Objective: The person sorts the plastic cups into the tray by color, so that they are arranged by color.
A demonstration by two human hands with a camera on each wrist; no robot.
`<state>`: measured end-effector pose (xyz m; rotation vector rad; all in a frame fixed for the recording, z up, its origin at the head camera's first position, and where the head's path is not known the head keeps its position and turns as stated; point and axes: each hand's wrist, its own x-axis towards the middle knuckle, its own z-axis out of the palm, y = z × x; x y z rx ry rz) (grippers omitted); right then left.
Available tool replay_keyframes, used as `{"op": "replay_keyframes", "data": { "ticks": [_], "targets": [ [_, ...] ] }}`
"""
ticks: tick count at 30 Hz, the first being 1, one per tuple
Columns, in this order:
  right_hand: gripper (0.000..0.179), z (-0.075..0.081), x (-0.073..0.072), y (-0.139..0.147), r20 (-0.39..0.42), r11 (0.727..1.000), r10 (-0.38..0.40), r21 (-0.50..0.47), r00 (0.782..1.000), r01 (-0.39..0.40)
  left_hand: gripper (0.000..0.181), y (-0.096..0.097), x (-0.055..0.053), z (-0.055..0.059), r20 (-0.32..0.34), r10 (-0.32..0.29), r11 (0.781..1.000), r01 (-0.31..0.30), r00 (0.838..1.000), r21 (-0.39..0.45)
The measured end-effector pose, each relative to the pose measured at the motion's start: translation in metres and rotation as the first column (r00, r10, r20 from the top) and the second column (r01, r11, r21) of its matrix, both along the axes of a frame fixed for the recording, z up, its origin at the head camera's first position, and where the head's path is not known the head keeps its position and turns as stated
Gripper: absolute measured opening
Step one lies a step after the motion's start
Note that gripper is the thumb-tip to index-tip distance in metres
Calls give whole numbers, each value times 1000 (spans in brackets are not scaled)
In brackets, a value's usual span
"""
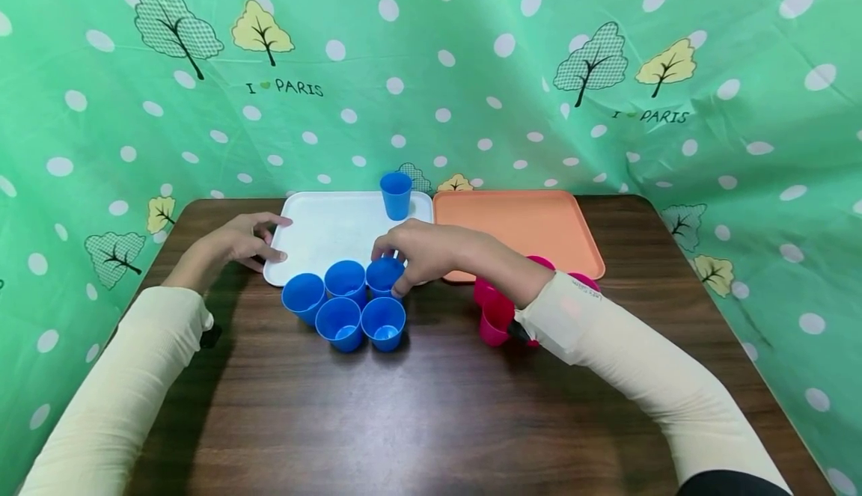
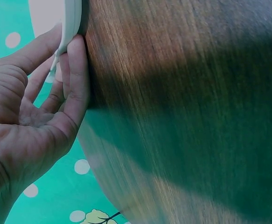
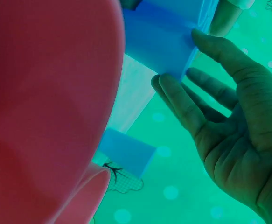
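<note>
My left hand (image 1: 248, 240) pinches the left rim of a white tray (image 1: 323, 230); in the left wrist view, the thumb and fingers (image 2: 78, 70) meet at its edge. My right hand (image 1: 431, 253) reaches over a blue cup (image 1: 385, 275) in the back right of a cluster and grips it near the rim. In the right wrist view, thumb and fingers touch that cup's (image 3: 161, 42) upper part. Several other blue cups, including one at front left (image 1: 340, 324), stand upright close around it. Another blue cup (image 1: 396, 197) stands upright at the tray's back right.
An orange tray (image 1: 518, 219) lies right of the white one. Several pink cups (image 1: 494, 320) stand in front of it, partly hidden under my right forearm. Everything rests on a dark wooden table (image 1: 417, 421), with a green dotted cloth (image 1: 431, 84) behind.
</note>
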<state>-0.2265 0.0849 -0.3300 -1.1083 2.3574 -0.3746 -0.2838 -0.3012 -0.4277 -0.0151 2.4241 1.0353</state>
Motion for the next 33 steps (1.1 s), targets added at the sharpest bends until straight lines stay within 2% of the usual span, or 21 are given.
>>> {"op": "replay_keyframes", "data": {
  "ticks": [13, 19, 25, 29, 33],
  "targets": [
    [58, 3, -3, 3, -16, 999, -36, -2, 999, 36, 86, 2, -1, 2, -1, 2, 1000, -2, 1000, 3],
    [64, 6, -5, 4, -15, 999, -27, -32, 1000, 26, 85, 3, -1, 3, 13, 7, 1000, -7, 1000, -1],
    [60, 12, -9, 5, -24, 998, -24, -53, 999, 23, 86, 2, 0, 3, 24, 11, 1000, -11, 1000, 3],
    [60, 16, -12, 2, -50, 999, -29, -34, 998, 27, 86, 2, 0, 4, 20, 9, 1000, -9, 1000, -11],
    [61, 18, -18, 0, -38, 999, -40, -21, 998, 39, 88, 4, 0, 5, 29, 12, 1000, -12, 1000, -6]
  ]
}}
